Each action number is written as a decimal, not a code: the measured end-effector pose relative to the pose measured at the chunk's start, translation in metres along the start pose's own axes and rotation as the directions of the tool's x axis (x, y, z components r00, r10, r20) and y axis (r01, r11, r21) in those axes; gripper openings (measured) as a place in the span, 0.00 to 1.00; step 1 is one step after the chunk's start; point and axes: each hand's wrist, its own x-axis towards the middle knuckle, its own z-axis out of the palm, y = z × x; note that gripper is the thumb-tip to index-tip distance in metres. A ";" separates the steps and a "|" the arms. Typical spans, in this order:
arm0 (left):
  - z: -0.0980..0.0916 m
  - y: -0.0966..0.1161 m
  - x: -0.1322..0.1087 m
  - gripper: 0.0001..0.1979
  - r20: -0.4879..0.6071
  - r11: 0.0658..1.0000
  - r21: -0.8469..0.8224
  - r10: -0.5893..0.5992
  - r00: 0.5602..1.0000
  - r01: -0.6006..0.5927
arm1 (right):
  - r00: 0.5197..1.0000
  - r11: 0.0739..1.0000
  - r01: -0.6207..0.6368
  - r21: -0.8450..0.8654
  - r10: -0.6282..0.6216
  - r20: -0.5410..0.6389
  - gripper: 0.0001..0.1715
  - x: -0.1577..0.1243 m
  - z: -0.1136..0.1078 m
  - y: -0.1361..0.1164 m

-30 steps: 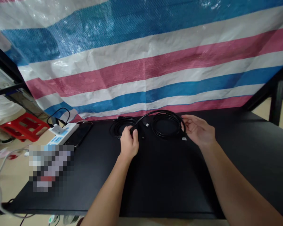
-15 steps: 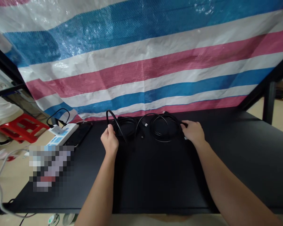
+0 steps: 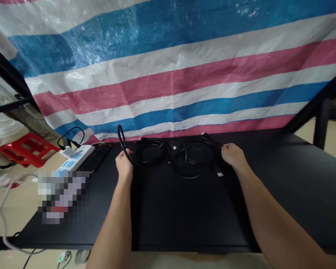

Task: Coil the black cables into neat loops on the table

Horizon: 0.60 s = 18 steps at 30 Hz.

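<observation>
Two loose coils of black cable lie on the black table top (image 3: 184, 213), one on the left (image 3: 148, 153) and a wider one on the right (image 3: 197, 153). My left hand (image 3: 124, 167) grips the black cable (image 3: 122, 141) at the left coil's edge, and a loop of it rises above my fingers. My right hand (image 3: 234, 155) pinches a cable strand at the right coil's far side. A black plug with a metal tip (image 3: 218, 170) lies just left of that hand. A small silver connector (image 3: 174, 148) rests between the coils.
A white power strip (image 3: 75, 157) and a black phone (image 3: 96, 158) lie at the table's back left. A striped tarpaulin (image 3: 168, 74) hangs behind the table. A red stool (image 3: 28, 149) stands on the floor at left, and a pixelated patch (image 3: 63, 196) covers the table's left part.
My left hand has moved left, drawing a cable loop up and out from the coils. The right coil has loosened and spread, and the plug near my right hand has shifted toward me.
</observation>
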 end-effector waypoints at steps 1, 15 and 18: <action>0.000 0.003 -0.001 0.08 0.035 0.996 -0.038 -0.084 0.996 0.086 | 1.000 0.992 -0.026 0.123 0.026 -0.002 0.06 0.001 0.001 0.001; -0.011 0.013 0.002 0.12 -0.011 0.933 0.005 -0.359 0.933 0.360 | 0.975 0.991 0.135 0.006 -0.132 -0.176 0.08 0.008 0.012 0.013; -0.011 0.012 0.003 0.10 -0.048 0.954 -0.019 -0.299 0.953 0.299 | 0.944 0.963 0.227 -0.143 -0.254 -0.210 0.10 -0.001 0.005 0.004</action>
